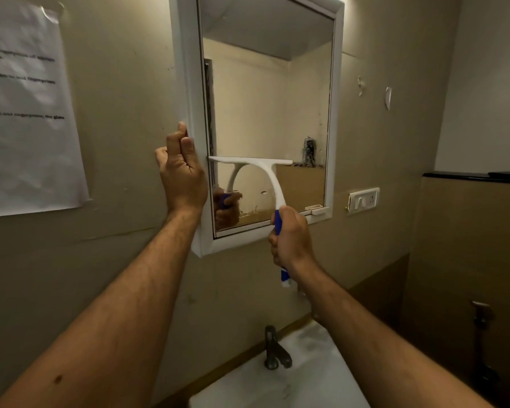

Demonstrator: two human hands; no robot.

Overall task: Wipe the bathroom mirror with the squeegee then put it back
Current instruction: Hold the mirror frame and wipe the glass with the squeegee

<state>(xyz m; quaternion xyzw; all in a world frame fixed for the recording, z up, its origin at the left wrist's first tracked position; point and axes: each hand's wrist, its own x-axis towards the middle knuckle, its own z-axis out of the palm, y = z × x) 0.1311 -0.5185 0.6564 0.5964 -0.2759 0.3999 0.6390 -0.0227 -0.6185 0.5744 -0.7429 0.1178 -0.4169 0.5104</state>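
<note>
Halfway down the mirror (265, 107) we're mid-wipe, right hand (292, 240) gripping the squeegee (256, 172), left hand (181, 172) curled round the frame, next pull downward probably.

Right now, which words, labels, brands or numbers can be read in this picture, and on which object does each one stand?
Paper sheet taped to the wall: a few lines of black print, too blurred to read.
Squeegee in the right hand: white patch at the bottom of the blue grip, no legible text.
Switch plate on the wall: no readable marking.
Mirror cabinet, held at its edge by the left hand: no label visible.
</note>
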